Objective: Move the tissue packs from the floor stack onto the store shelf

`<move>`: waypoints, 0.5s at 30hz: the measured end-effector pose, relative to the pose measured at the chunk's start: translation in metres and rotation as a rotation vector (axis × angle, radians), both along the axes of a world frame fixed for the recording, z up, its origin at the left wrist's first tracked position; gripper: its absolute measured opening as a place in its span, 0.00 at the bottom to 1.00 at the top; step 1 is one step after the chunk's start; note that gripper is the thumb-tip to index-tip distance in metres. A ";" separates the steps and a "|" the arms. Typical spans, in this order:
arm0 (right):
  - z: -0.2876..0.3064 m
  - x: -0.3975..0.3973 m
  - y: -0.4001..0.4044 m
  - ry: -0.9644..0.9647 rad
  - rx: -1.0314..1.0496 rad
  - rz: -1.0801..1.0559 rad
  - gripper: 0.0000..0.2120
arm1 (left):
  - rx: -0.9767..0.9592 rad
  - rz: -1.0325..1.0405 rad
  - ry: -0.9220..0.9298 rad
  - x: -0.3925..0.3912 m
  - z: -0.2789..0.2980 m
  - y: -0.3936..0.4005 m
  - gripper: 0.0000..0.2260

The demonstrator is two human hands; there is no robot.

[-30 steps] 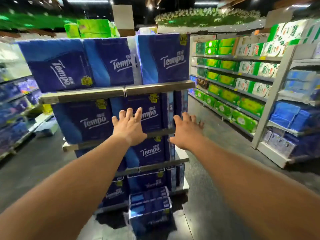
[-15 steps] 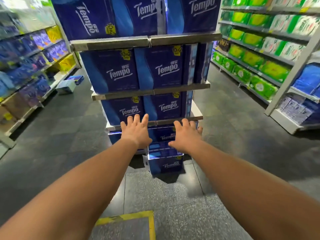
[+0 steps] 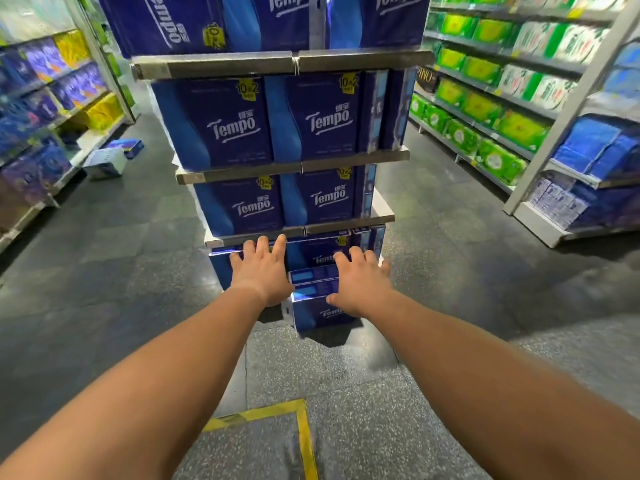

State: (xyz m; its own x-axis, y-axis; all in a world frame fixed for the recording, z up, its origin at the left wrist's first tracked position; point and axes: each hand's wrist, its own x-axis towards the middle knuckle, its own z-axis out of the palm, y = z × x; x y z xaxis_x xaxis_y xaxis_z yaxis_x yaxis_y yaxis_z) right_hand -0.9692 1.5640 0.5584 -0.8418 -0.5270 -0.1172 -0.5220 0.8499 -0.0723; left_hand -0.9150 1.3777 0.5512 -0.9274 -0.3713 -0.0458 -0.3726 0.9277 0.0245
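Both arms stretch toward the floor stack (image 3: 320, 299), a pile of glossy, film-wrapped blue Tempo tissue packs, boxy and square-edged, on the speckled dark stone floor (image 3: 346, 375); left hand (image 3: 262, 271) hovers just left of the stack, fingers spread, grip wide and holding nothing; right hand (image 3: 358, 285) hangs over the stack's right side, grip wide too, contact unclear; directly behind the stack stands the store shelf (image 3: 287, 168), tiered with brushed metal edges, each tier carrying rectangular dark-blue packs standing side by side; yellow tape (image 3: 301, 427) lies on the floor nearer the camera than the stack.
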 end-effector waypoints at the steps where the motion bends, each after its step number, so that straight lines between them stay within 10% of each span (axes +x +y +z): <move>1: 0.000 0.001 0.001 0.005 -0.003 -0.003 0.38 | -0.002 -0.005 0.009 0.000 0.001 0.000 0.45; 15: -0.009 0.007 0.014 -0.008 0.016 -0.045 0.40 | 0.018 -0.073 -0.005 -0.004 -0.009 0.018 0.45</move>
State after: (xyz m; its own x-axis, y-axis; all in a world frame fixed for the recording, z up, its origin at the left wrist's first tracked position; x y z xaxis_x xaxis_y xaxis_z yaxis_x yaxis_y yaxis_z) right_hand -0.9620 1.5776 0.5497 -0.8634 -0.4869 -0.1323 -0.4831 0.8734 -0.0621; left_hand -0.9192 1.3961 0.5423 -0.9517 -0.3018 -0.0562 -0.3042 0.9518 0.0403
